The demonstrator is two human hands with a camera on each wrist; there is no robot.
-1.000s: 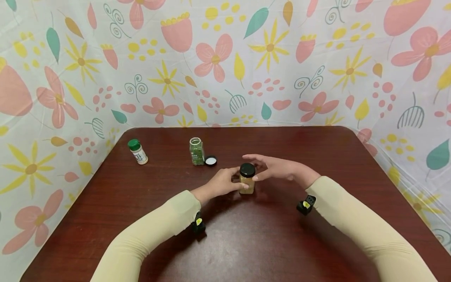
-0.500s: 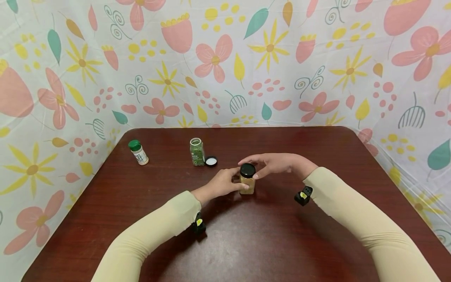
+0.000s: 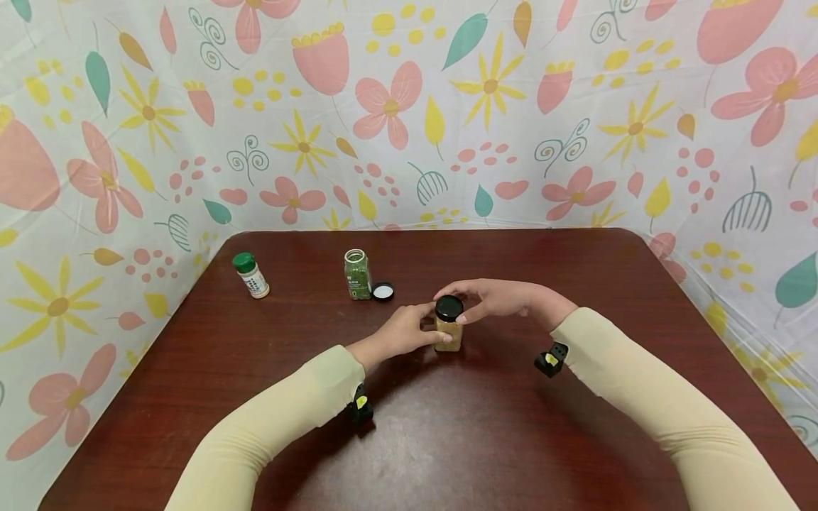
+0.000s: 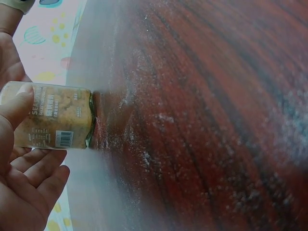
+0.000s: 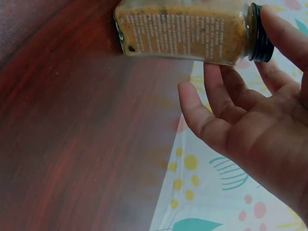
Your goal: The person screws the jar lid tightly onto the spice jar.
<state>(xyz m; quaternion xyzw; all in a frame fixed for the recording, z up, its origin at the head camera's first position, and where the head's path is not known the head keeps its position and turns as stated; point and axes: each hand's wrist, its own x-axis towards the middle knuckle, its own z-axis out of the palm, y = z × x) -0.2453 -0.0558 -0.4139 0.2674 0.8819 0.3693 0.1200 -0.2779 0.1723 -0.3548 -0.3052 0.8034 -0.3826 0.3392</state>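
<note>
A square glass spice jar (image 3: 449, 339) of yellow-brown seasoning stands upright on the table, its black screw lid (image 3: 449, 308) on top. My left hand (image 3: 404, 330) grips the jar body from the left, thumb across the printed label in the left wrist view. From the right, my right hand (image 3: 501, 298) pinches the lid, thumb at the near side and fingers curving round the far side. In the right wrist view the thumb presses the lid (image 5: 262, 33), while the lower fingers (image 5: 192, 103) spread loosely beside the glass.
Behind my left hand stands an uncapped jar of green dried herbs (image 3: 358, 278), with its black lid (image 3: 383, 291) lying white side up beside it. Farther left is a green-capped shaker bottle (image 3: 251, 275). A floral cloth (image 3: 409, 170) hangs behind the dark wooden table (image 3: 409, 440).
My right hand has moved slightly left and closed in on the jar's black lid. My left hand and the jar have stayed in place.
</note>
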